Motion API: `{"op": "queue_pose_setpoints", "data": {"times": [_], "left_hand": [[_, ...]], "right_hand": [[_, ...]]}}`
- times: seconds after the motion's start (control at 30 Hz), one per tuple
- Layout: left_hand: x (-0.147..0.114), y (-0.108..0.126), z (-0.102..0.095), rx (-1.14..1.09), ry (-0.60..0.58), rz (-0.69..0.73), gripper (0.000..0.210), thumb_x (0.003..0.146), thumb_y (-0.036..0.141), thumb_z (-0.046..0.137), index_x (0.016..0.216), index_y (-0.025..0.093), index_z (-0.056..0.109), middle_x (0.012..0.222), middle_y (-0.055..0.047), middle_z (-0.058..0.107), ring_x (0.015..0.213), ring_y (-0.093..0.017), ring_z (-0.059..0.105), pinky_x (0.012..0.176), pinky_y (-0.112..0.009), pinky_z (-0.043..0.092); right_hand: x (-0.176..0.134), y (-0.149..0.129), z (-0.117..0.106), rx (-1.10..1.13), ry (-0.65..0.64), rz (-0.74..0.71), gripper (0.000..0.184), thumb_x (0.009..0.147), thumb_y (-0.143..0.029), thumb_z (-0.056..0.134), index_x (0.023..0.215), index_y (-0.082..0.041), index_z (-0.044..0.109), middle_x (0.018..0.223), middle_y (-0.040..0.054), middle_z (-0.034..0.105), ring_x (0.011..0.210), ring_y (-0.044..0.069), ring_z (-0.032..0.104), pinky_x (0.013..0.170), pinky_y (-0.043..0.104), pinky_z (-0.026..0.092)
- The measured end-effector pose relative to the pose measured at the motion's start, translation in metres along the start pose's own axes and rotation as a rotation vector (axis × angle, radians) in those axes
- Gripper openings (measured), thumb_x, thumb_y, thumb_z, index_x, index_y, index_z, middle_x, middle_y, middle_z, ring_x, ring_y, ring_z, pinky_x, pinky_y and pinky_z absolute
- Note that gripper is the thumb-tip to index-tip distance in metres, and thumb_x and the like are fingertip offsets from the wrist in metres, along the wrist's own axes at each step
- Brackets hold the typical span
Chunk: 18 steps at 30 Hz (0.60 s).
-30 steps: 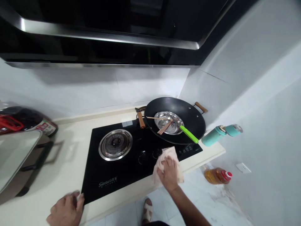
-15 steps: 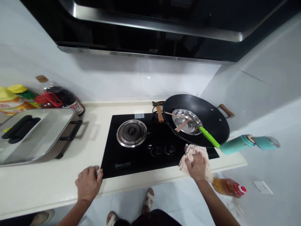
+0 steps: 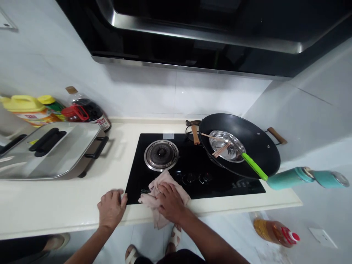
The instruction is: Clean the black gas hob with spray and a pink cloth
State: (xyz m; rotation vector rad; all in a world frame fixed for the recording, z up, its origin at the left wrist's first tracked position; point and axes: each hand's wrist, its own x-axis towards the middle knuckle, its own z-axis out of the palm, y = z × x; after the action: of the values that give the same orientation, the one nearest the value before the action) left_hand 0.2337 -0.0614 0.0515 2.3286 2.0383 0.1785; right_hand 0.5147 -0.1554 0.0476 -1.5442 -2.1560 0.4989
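My right hand (image 3: 170,201) presses a pale pink cloth (image 3: 159,189) onto the front left of the black glass cooktop (image 3: 198,192), fingers bent over it. Part of the cloth hangs past the counter's front edge. My left hand (image 3: 112,208) rests on the white counter by the cooktop's front left corner, holding nothing; its thumb is apart from the loosely bent fingers. Behind the cloth lies the round left burner (image 3: 161,155), and to its right are two control knobs (image 3: 189,178).
A black wok (image 3: 264,154) with wooden handles covers the right burner, holding a metal bowl (image 3: 233,156), chopsticks and a green-handled utensil (image 3: 254,165). Teal bottle (image 3: 288,178) at right, oil bottle (image 3: 275,231) below. Lidded electric pan (image 3: 74,161) and sauce bottles (image 3: 93,112) at left. Range hood (image 3: 192,55) overhead.
My right hand has slid the cloth leftward along the cooktop's front, from below the wok to the left burner's front. My left hand stays at the corner; the view has shifted slightly.
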Motion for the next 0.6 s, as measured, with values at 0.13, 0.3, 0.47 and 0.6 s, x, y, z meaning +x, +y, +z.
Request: {"op": "queue_pose_setpoints", "data": {"times": [0.13,0.3,0.47,0.6], "left_hand": [[-0.001,-0.004,0.004,-0.045,0.052,0.019,0.037,0.103,0.043,0.041,0.108,0.019,0.07,0.115,-0.013,0.068,0.106,-0.031,0.055,0.086,-0.041,0.04],[-0.003,-0.006,0.009,-0.045,0.087,0.02,0.034,0.103,0.043,0.044,0.107,0.02,0.069,0.115,-0.012,0.067,0.108,-0.032,0.056,0.084,-0.041,0.041],[-0.003,-0.007,0.01,-0.05,0.087,0.015,0.03,0.101,0.041,0.049,0.107,0.02,0.069,0.113,-0.012,0.067,0.108,-0.031,0.057,0.085,-0.042,0.042],[-0.004,-0.007,0.009,-0.053,0.089,0.021,0.028,0.101,0.041,0.05,0.106,0.02,0.068,0.113,-0.012,0.067,0.108,-0.031,0.057,0.086,-0.041,0.043]], "right_hand": [[0.037,0.023,-0.032,-0.141,-0.104,0.083,0.045,0.095,-0.032,0.067,0.139,-0.024,0.061,0.154,0.0097,0.055,0.147,0.027,0.04,0.127,0.046,0.027],[0.052,0.056,-0.079,-0.295,-0.111,0.392,0.039,0.095,-0.036,0.069,0.134,-0.035,0.066,0.159,0.0075,0.048,0.141,0.036,0.041,0.116,0.057,0.033],[0.088,0.097,-0.118,-0.294,-0.134,0.54,0.041,0.095,-0.043,0.068,0.134,-0.031,0.066,0.147,0.0112,0.054,0.131,0.032,0.048,0.107,0.044,0.041],[0.102,0.136,-0.141,-0.299,-0.12,0.538,0.042,0.099,-0.032,0.06,0.141,-0.031,0.063,0.158,0.0102,0.046,0.142,0.03,0.042,0.116,0.044,0.033]]}}
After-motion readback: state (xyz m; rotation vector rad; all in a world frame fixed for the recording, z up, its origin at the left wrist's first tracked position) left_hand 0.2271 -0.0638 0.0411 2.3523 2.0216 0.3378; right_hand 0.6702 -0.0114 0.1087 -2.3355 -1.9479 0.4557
